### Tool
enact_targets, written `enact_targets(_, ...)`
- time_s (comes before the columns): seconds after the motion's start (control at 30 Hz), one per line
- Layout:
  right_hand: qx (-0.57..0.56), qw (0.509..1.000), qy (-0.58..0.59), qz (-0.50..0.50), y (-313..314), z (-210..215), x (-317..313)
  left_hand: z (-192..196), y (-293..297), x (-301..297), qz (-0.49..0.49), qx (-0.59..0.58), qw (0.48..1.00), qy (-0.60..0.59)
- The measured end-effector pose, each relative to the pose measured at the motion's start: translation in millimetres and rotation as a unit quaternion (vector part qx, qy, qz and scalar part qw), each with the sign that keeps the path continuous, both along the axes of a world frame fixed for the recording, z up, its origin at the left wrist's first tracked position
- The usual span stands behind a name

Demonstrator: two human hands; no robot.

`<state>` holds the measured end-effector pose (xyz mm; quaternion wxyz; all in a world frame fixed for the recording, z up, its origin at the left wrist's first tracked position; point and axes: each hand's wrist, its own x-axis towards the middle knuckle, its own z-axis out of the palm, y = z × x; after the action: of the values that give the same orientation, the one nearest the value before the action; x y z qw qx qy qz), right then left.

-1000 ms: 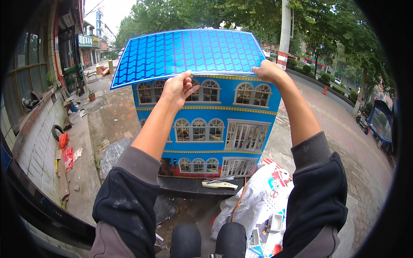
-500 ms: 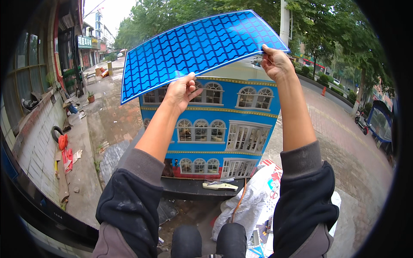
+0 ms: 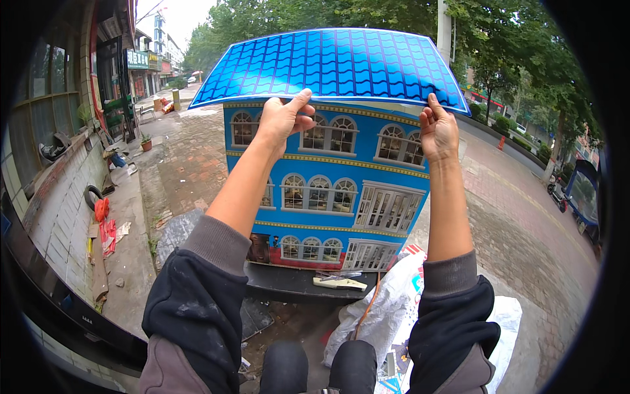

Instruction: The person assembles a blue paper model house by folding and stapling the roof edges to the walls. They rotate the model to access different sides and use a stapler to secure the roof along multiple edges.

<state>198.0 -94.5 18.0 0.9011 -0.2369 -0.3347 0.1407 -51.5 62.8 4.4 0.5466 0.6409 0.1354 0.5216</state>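
Fingers point(image 3: 303, 100) of the left hand point(image 3: 283, 120) are clenched on the near edge of the blue roof panel point(image 3: 331, 62), thumb on top and the other fingers curled beneath. Right hand point(image 3: 438, 131) grasps the same edge further to the right, fingers extended upward against the panel's underside. Roof panel: a thin sheet printed with a blue tile pattern, bowed slightly upward along its length, held just above the top edge of the blue model house point(image 3: 328, 190); whether it touches that edge cannot be told.

Model house: three rows of arched white windows on its front wall, red strip at the base. It stands on a dark platform point(image 3: 295, 282). A pale hand tool point(image 3: 338, 282) lies on the platform's near edge, just in front of the house. White printed sacks point(image 3: 387, 308) lie on the ground by the platform's right corner. Brick paving point(image 3: 525, 243) extends to the right, and a tiled wall point(image 3: 59, 223) runs along the left.
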Motion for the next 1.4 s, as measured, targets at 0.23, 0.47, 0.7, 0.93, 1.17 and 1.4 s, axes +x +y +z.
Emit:
enact_targets(0.23,-0.019,0.999,0.036,0.019,5,3,12,19,9,-1,0.155,0.161,0.958,0.177)
enact_targets(0.47,0.033,0.99,-0.017,0.135,2,-13,29,20,9,21,0.017,0.086,0.992,-0.089)
enact_targets(0.7,-0.006,0.993,0.027,0.116,4,-15,49,29,3,31,-0.034,0.039,0.995,-0.088)
enact_targets(0.93,-0.101,0.994,0.039,0.013,8,8,53,36,9,38,0.057,-0.064,0.996,0.025)
enact_targets(1.17,-0.188,0.982,-0.013,-0.005,1,3,23,21,5,21,0.125,-0.043,0.987,0.092)
enact_targets(1.4,-0.282,0.956,-0.055,-0.063,-4,3,-1,9,12,20,0.105,-0.041,0.987,0.111)
